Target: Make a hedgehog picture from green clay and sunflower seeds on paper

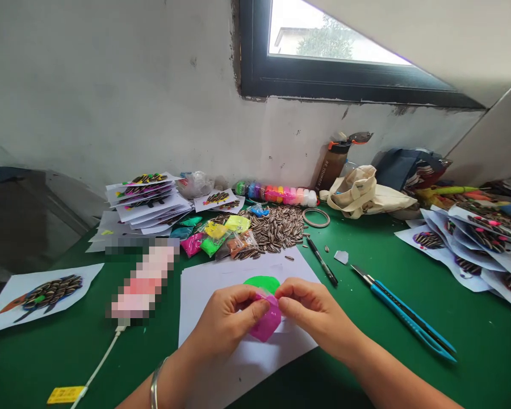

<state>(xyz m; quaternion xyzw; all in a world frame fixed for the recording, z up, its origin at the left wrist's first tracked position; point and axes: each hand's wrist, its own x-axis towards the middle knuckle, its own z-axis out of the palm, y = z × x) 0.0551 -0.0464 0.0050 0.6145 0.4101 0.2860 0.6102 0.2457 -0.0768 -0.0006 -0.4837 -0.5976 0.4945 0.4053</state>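
Observation:
My left hand (223,321) and my right hand (317,312) meet above a sheet of white paper (247,369), with fingertips pinching a piece of pink modelling clay (266,322). A clear plastic wrapping seems to cover the clay's top edge, though I cannot be sure. Just behind the pink piece, a flat round of bright green clay (259,283) lies on the paper, partly hidden by my fingers.
Striped sunflower seeds (276,227) lie heaped beyond the paper, beside small bags of coloured clay (221,241). A blue utility knife (409,318) and a black pen (321,261) lie on the green table (472,363) to the right. Seed-picture sheets (145,199) are stacked at left.

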